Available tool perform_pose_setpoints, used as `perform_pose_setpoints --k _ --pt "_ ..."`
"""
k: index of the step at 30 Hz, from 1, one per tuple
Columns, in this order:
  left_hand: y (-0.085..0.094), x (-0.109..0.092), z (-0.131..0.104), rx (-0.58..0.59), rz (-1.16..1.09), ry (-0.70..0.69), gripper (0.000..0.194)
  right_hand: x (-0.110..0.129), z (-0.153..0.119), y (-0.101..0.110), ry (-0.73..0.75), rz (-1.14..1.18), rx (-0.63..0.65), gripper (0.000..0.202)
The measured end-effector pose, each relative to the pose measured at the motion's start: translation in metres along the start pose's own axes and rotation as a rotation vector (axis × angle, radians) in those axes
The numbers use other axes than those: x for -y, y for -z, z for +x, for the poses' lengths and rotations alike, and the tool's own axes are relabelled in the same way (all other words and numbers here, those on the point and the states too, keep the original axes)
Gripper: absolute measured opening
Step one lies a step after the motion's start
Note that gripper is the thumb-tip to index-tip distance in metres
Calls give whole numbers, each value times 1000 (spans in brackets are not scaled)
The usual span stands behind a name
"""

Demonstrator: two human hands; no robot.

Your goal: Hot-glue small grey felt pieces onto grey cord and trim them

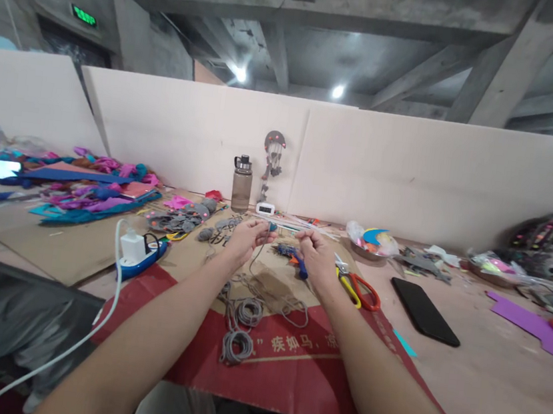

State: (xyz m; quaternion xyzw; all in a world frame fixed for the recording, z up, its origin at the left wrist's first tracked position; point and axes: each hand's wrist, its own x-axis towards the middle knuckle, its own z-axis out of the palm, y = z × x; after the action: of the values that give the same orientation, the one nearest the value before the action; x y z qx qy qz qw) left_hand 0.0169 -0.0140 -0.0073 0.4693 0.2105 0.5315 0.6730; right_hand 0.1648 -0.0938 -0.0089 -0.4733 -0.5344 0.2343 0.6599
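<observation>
My left hand pinches a small blue-grey piece between thumb and fingertips, and a grey cord hangs down from it. Facing it across a small gap, my right hand has its fingers curled together; whatever they hold is too small to make out. Coils of grey cord lie on the red and brown sheet between my forearms. Beside my right wrist are scissors with yellow and red handles and a dark blue object.
A bottle and a small white clock stand by the partition. To the right lies a black phone. Left are a power strip with a white cable, and heaps of coloured fabric.
</observation>
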Motion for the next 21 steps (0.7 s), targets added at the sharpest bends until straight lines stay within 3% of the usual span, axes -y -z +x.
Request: perform_pose_setpoints --k 13,21 --pt "6 -2 4 -62 -22 -13 10 18 -7 0 19 -186 38 28" --pt "8 2 6 -50 -5 1 6 15 -7 -1 75 -216 -3 11"
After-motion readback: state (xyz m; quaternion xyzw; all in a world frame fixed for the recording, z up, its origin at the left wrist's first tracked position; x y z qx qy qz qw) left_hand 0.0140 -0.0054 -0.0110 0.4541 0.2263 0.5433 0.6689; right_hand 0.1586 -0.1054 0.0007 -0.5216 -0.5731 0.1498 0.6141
